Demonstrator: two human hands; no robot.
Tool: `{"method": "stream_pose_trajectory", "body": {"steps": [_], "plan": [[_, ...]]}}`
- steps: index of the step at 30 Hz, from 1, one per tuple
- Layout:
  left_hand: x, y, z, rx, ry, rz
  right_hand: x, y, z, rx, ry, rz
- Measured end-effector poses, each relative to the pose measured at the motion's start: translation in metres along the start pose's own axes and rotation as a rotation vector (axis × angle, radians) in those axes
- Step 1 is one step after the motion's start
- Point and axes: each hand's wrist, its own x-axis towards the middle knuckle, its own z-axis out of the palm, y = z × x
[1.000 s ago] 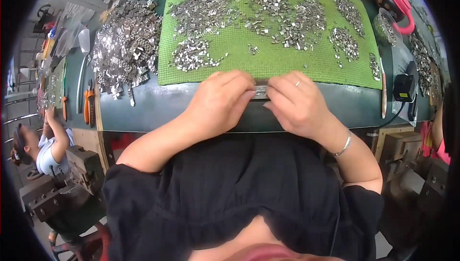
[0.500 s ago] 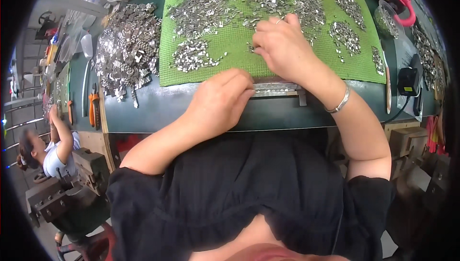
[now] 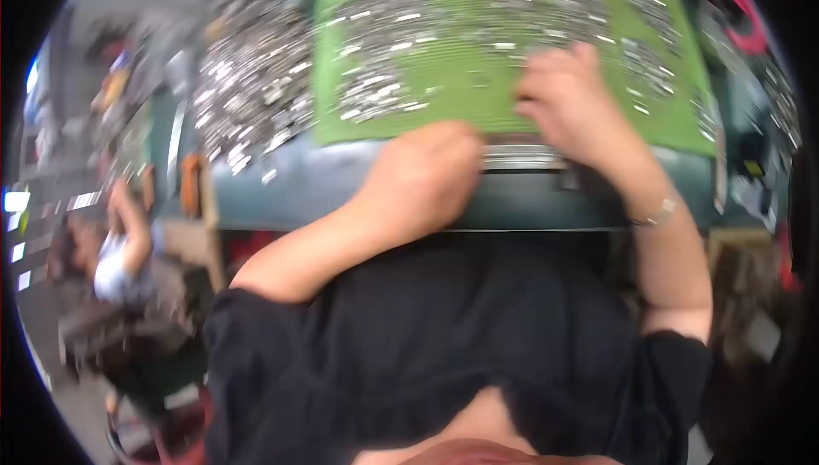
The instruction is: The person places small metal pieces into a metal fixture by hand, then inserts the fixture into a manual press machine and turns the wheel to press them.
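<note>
My left hand [image 3: 429, 173] is closed, knuckles up, at a narrow metal strip fixture [image 3: 522, 158] along the near edge of the green mat [image 3: 461, 111]. Its fingertips are tucked under, so what they pinch is hidden. Above the mat, just beyond the strip, my right hand [image 3: 567, 100] has its fingers bent and drawn together. Anything between them is too small and blurred to make out. A few small metal pieces [image 3: 479, 79] lie on the mat left of that hand. Larger piles of shiny metal pieces [image 3: 375, 90] sit farther out.
A big heap of metal parts [image 3: 256, 81] covers the bench left of the mat. Orange-handled pliers [image 3: 191, 185] lie near the left edge. A black adapter [image 3: 751, 154] is at the right. Another person [image 3: 124, 252] sits at the far left.
The whole view has shifted and blurred. My right hand has moved a little to the right over the mat, uncovering small pieces there. My left hand stays at the strip.
</note>
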Motion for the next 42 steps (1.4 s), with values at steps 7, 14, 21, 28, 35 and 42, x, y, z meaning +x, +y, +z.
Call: {"method": "stream_pose_trajectory", "body": {"steps": [7, 14, 21, 28, 35, 42], "plan": [[-0.012, -0.008, -0.005, 0.173, 0.034, 0.043, 0.002, -0.004, 0.009, 0.152, 0.148, -0.055], [0.047, -0.064, -0.013, 0.287, 0.081, 0.025, -0.022, -0.05, -0.004, 0.539, 0.224, 0.088], [0.056, -0.069, -0.005, 0.328, 0.003, 0.254, -0.028, -0.055, 0.001, 0.635, 0.208, 0.083], [0.044, -0.052, -0.026, 0.417, -0.016, 0.168, -0.025, -0.052, 0.005, 0.576, 0.136, 0.045], [0.029, -0.058, -0.019, 0.375, -0.04, 0.207, -0.029, -0.057, 0.003, 0.139, 0.13, -0.136], [0.029, -0.058, -0.018, 0.181, 0.037, -0.064, -0.017, -0.036, -0.008, 0.272, 0.099, -0.174]]}}
